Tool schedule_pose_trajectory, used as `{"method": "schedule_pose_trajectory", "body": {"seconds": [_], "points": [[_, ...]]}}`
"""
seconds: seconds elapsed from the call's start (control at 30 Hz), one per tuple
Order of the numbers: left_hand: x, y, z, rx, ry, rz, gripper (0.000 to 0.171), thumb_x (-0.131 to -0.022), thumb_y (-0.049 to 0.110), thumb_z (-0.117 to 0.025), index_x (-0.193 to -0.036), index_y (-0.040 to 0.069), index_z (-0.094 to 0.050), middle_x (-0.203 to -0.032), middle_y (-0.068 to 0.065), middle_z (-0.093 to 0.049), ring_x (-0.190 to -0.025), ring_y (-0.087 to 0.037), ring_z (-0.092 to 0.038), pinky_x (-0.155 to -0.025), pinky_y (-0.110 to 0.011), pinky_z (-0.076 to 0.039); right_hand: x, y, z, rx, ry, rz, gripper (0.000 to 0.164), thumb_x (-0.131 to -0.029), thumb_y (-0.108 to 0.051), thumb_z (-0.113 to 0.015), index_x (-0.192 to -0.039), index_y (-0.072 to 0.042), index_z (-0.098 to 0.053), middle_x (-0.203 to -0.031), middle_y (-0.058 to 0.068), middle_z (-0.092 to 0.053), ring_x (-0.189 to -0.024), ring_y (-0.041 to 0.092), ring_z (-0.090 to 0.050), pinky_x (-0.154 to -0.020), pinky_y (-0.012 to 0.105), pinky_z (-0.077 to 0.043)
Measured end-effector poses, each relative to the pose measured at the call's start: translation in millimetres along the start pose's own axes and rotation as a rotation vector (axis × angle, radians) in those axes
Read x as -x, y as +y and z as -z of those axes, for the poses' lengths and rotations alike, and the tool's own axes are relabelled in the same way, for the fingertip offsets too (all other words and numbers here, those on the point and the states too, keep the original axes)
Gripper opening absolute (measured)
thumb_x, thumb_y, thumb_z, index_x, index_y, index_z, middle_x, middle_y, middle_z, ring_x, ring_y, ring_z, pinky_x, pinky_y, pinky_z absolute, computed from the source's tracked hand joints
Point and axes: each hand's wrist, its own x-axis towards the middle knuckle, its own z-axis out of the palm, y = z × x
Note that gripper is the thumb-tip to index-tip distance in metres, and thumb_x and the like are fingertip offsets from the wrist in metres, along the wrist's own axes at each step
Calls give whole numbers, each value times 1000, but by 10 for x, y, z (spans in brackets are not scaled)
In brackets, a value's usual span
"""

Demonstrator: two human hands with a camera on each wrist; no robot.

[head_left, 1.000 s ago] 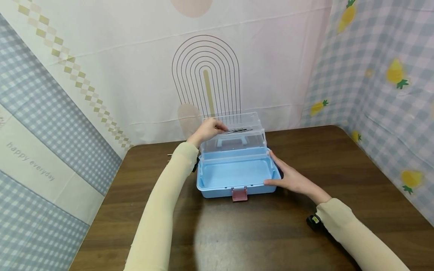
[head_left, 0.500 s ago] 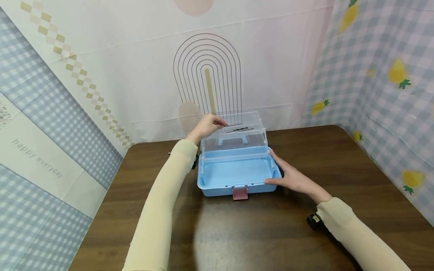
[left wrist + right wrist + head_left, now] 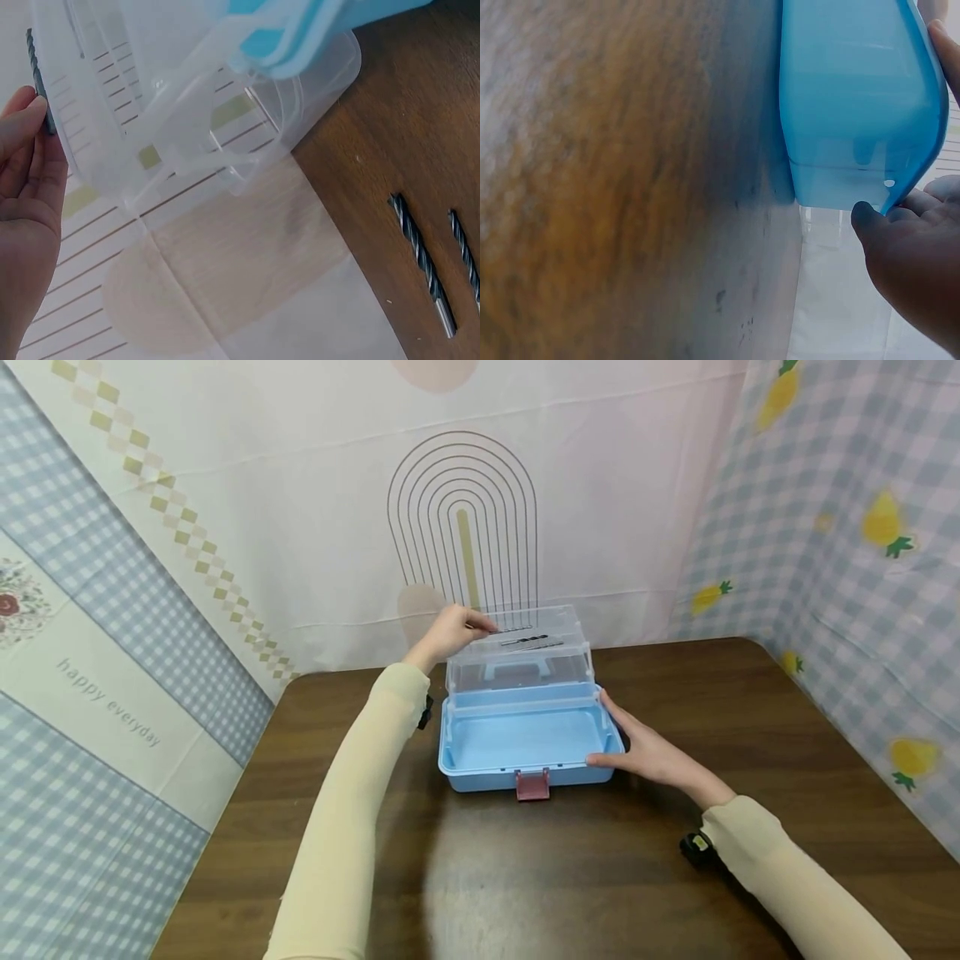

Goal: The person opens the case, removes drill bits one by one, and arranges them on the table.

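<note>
My left hand (image 3: 461,631) pinches a thin dark drill bit (image 3: 35,71) between thumb and fingers, over the raised clear tray (image 3: 468,672) of a blue toolbox (image 3: 487,782). Other drill bits (image 3: 528,641) lie on that tray, just in front of the pinched one. At the box's right end, my right hand (image 3: 648,756) grips the rim, thumb at the front corner and fingers spread toward the back. In the right wrist view the thumb (image 3: 866,225) touches the blue wall near a small hole. The box's lower compartment shows bare blue plastic.
A pink latch (image 3: 532,786) hangs open at the toolbox front. Two more drill bits, one thicker (image 3: 424,266) and one thinner (image 3: 465,251), lie on the brown wooden table (image 3: 562,877) left of the box. A printed cloth (image 3: 615,485) hangs close behind.
My left hand has moved slightly up and back across the tray. The drill bits, bunched together at first, now lie spread apart. My right hand keeps its place on the box.
</note>
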Motion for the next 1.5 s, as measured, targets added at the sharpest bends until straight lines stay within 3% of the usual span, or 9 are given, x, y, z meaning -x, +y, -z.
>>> {"method": "schedule_pose_trajectory", "body": {"seconds": [0.57,0.87,1.13,1.5], "points": [[194,-136,231,-33,31,36,19,-99,4,-64,-113,5,-77,-115,-11,-73,-106,-24,-67,-94,-36,-53,-4,-5,10,-1,1,-1,113,-88,-48,-77,-162,-30,7,-167,21,-1,-150,46,-10,-113,70,-19],[408,-319,399,-40,52,65,19,-98,2,-64,-112,2,-77,-112,-15,-73,-106,-28,-67,-94,-41,-53,-26,1,21,3,-7,0,114,-88,-48,-77,-162,-29,7,-167,21,-1,-150,46,-10,-113,70,-19],[623,-460,560,-45,71,129,19,-98,5,-64,-113,4,-77,-115,-13,-72,-106,-28,-66,-95,-43,-52,-25,-4,17,-5,-10,4,112,-89,-47,-76,-162,-30,8,-167,20,0,-150,46,-10,-113,70,-19],[890,-616,687,-68,80,144,20,-99,3,-62,-114,1,-75,-115,-16,-72,-107,-31,-66,-94,-45,-52,-13,5,28,-2,-9,4,112,-89,-48,-76,-162,-30,8,-168,18,1,-150,46,-9,-113,70,-19]]}}
